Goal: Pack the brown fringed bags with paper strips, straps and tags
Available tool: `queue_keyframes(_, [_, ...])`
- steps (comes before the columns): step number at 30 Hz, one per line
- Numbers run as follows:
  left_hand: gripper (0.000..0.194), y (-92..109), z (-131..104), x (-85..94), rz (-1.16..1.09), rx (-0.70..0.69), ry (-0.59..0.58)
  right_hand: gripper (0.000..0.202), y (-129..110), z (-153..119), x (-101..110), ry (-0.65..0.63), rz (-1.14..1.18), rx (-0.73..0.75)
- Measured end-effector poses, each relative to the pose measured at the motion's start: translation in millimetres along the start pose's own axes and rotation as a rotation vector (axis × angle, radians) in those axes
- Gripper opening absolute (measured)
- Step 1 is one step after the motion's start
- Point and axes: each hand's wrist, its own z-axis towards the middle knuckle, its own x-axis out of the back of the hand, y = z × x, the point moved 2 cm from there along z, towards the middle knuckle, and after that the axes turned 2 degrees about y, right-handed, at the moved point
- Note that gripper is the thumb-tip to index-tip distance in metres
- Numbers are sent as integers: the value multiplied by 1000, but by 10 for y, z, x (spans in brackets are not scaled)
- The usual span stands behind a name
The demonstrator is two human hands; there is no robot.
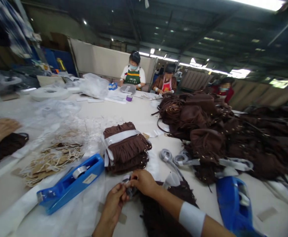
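My left hand (114,204) and my right hand (144,182) meet at the front middle of the table. Both pinch a small grey-wrapped piece (132,192), mostly hidden by the fingers. Under my right forearm lies a brown fringed bag (170,210), with clear-grey wrapping at its upper edge. Just beyond my hands is a stack of folded brown fringed bags (124,143), with a pale band across the top one. To the right of the stack are coiled straps (167,155) wrapped in grey.
A blue tape dispenser (72,182) stands to the left, another blue dispenser (234,204) at right. Tags with strings (53,161) and clear plastic bags (57,112) cover the left side. Brown bags (203,121) pile up at right. A co-worker's hand (2,130) reaches in from the left; several people sit opposite.
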Motion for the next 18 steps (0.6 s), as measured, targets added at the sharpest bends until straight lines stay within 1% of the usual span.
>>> queue_keyframes(4, [39, -20, -30, -22, -10, -14, 1, 22, -50, -58, -58, 24, 40, -38])
queue_keyframes(7, [40, -41, -35, -32, -7, -15, 6, 19, -49, -76, -156, 38, 60, -109])
queue_keyframes(11, [37, -44, -32, -43, 23, -3, 6, 22, -57, -88, -264, 25, 71, -210])
queue_keyframes(14, [38, -25, -37, -59, 59, 1, -5, 20, -129, -111, -214, 2, 44, -227])
queue_keyframes(16, [41, -10, -42, -71, 88, 3, -25, 22, -200, -161, -122, -19, 7, -213])
queue_keyframes(18, [45, -3, -47, -74, 116, 8, -43, 23, -264, -275, -13, -40, -36, -192])
